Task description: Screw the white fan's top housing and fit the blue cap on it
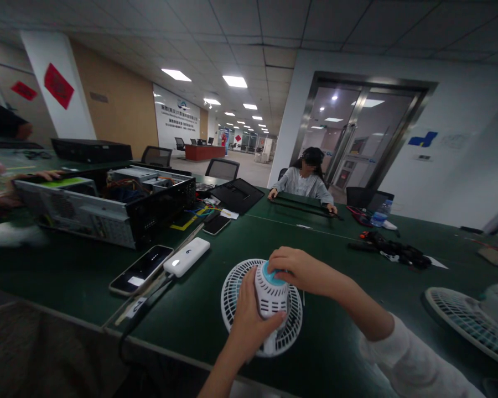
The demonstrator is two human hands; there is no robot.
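Note:
A small white fan (228, 293) lies face down on the green table, its round grille against the tabletop and the slotted motor housing (273, 301) pointing up. Wrapped around the left side of that housing is my left hand (247, 318), thumb toward me. On top sits a light-blue cap (269, 273), which my right hand (301, 271) grips from above with bent fingers. Part of the cap is hidden under those fingers, and I cannot tell whether it is loose.
Left of the fan lie a white power bank (187, 257) with a cable, a phone (143, 271) and another phone (216, 224). Beyond stands an open computer case (83, 221). A second fan (460, 318) is at right. Across the table a person (302, 185) holds a black frame.

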